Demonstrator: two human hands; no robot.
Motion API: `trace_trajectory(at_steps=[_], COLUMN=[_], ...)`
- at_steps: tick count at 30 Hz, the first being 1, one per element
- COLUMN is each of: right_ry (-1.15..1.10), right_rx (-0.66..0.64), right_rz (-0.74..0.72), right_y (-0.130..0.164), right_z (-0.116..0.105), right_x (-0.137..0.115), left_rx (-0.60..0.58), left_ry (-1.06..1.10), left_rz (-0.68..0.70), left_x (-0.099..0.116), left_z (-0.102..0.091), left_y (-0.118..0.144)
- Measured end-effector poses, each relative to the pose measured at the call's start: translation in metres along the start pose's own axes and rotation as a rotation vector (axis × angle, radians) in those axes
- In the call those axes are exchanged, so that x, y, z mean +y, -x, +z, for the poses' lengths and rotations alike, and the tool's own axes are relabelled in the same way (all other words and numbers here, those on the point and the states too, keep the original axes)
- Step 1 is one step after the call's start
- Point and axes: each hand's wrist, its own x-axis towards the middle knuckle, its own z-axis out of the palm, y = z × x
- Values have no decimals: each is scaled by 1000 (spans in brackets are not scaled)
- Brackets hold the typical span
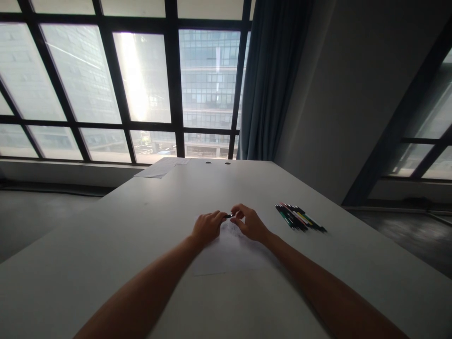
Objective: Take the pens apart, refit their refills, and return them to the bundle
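Over a white sheet of paper (215, 261) I hold a small black pen (229, 216), lying roughly sideways between my hands. My left hand (208, 225) is closed around the pen's left part, which the fingers mostly hide. At the other end, the curved thumb and fingers of my right hand (249, 222) pinch the pen's tip or cap; I cannot make out which. Faint dark marks show on the paper beneath the hands.
To the right, a bunch of pens (298, 217) in black, green, yellow and red lies on the white table (158, 245). More paper sheets (158, 168) rest at the far left edge. Two dark round holes mark the far end, before a curtain (270, 84) and windows.
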Motion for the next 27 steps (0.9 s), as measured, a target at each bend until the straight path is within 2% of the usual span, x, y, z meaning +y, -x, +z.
trace_trajectory(at_steps=[4, 8, 12, 20, 25, 27], right_ry=[-28, -106, -134, -171, -189, -184], right_rx=[-19, 47, -10, 84, -19, -20], right_rz=[68, 102, 176, 72, 209, 206], right_y=[-1, -2, -3, -2, -2, -2], right_z=[2, 2, 2, 3, 6, 5], right_x=[-1, -1, 2, 4, 5, 6], left_rx=[-37, -49, -52, -16, -20, -25], left_ry=[3, 18, 28, 78, 82, 81], left_rz=[-24, -63, -65, -82, -82, -84], left_x=[2, 4, 4, 5, 6, 6], left_z=[-2, -3, -2, 2, 0, 0], left_y=[0, 0, 0, 0, 1, 1])
